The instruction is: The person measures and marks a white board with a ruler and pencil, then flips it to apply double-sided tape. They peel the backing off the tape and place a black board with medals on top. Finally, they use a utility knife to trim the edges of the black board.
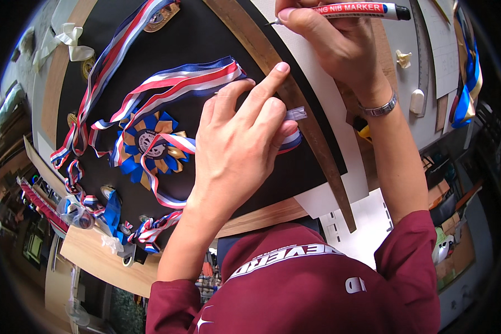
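Note:
My right hand [342,50] grips a marker [353,9], white and red with a black end, its fine tip pointing left over the upper edge of the black board [228,195]. My left hand [236,131] lies on the board, fingers spread; one fingertip presses on a long, worn brown straightedge [312,128] along the board's right side. A small clear strip [296,113] sticks out beside the left thumb. Red, white and blue ribbon [172,83] runs beneath and around this hand. To its left lies a blue and gold rosette [150,147] with a round printed centre.
Medals on striped ribbons, one a bronze medal [160,16], lie along the board's left side. White paper [312,72] borders the straightedge on the right. Farther right are a metal ruler [422,50], a white eraser [417,102] and blue and gold ribbons [468,83].

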`<state>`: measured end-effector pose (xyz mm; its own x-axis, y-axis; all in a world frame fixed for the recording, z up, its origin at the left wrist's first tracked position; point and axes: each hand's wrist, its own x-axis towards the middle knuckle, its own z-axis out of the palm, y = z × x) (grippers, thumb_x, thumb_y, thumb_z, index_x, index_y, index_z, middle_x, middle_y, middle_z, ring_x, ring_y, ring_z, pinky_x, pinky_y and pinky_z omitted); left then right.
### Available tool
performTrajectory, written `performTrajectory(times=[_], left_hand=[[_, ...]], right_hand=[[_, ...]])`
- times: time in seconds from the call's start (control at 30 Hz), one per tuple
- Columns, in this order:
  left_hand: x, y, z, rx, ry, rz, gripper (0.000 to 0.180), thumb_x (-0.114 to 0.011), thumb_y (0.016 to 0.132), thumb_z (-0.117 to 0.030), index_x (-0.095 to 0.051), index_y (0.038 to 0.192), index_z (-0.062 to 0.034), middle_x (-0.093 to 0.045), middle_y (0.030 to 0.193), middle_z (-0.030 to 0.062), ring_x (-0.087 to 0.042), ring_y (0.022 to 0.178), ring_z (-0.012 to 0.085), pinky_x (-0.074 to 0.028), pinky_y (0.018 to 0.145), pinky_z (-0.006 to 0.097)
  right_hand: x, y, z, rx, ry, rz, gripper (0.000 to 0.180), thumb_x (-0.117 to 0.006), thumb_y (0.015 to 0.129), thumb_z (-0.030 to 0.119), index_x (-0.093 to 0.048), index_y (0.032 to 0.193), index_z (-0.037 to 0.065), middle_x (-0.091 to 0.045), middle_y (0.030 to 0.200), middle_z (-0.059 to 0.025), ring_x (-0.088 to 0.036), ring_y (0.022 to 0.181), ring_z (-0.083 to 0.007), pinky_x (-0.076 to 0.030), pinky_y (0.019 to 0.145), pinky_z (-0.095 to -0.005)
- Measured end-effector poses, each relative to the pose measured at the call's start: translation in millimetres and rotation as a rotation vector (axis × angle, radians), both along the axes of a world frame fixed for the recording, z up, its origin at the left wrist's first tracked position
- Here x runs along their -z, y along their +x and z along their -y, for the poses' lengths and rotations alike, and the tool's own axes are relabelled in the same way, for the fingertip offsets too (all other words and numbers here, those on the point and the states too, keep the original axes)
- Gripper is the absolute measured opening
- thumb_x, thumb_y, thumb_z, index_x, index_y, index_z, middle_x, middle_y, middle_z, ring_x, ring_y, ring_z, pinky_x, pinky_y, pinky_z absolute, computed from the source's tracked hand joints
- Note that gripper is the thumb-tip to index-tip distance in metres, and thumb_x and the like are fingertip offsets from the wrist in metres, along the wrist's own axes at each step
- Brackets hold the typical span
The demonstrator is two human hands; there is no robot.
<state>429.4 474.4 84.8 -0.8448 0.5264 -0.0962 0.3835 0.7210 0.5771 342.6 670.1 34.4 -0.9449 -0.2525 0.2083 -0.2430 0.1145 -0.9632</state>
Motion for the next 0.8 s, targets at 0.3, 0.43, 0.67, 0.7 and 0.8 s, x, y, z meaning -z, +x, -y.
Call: performTrajectory(times=[0.3,0.43,0.67,0.7,0.8], left_hand=[[2,-1,4,0.001,0.034,0.041,0.028,-0.062,0.100,-0.030,-0.059,0.089,-0.0043,-0.061,0.146,0.0060,-0.060,0.111,0.0341,-0.046,0.100,0.044],[3,-2,5,0.004,0.041,0.041,0.027,-0.062,0.100,-0.029,-0.058,0.089,-0.0043,-0.061,0.147,0.0060,-0.060,0.111,0.0341,-0.046,0.100,0.044],[3,-2,6,0.004,0.047,0.051,0.026,-0.063,0.098,-0.028,-0.058,0.089,-0.0044,-0.061,0.147,0.0057,-0.060,0.111,0.0339,-0.046,0.099,0.044],[3,-2,6,0.009,0.041,0.055,0.026,-0.064,0.097,-0.028,-0.058,0.089,-0.0043,-0.061,0.147,0.0057,-0.060,0.111,0.0339,-0.046,0.099,0.044],[3,-3,7,0.021,0.042,0.039,0.025,-0.064,0.097,-0.027,-0.058,0.089,-0.0043,-0.061,0.147,0.0056,-0.060,0.111,0.0336,-0.047,0.099,0.043]], right_hand=[[3,-1,5,0.017,0.039,0.026,0.010,-0.061,0.086,0.001,-0.057,0.076,-0.001,-0.053,0.065,-0.0066,-0.047,0.054,-0.0123,-0.035,0.050,-0.0286],[3,0,6,0.023,0.073,-0.027,0.009,-0.061,0.085,0.001,-0.058,0.077,-0.001,-0.053,0.063,-0.0066,-0.048,0.053,-0.0129,-0.035,0.050,-0.0291],[-6,3,1,0.098,-0.044,0.146,0.009,-0.061,0.088,0.004,-0.061,0.081,-0.002,-0.058,0.074,-0.0055,-0.053,0.063,-0.0100,-0.040,0.056,-0.0256],[-8,2,-2,0.109,-0.094,0.233,0.011,-0.060,0.089,0.006,-0.063,0.085,-0.003,-0.059,0.078,-0.0041,-0.053,0.067,-0.0089,-0.041,0.059,-0.0239],[-13,4,-8,0.110,-0.159,0.281,0.012,-0.061,0.090,0.007,-0.063,0.086,-0.003,-0.059,0.079,-0.0043,-0.054,0.068,-0.0089,-0.041,0.060,-0.0232]])
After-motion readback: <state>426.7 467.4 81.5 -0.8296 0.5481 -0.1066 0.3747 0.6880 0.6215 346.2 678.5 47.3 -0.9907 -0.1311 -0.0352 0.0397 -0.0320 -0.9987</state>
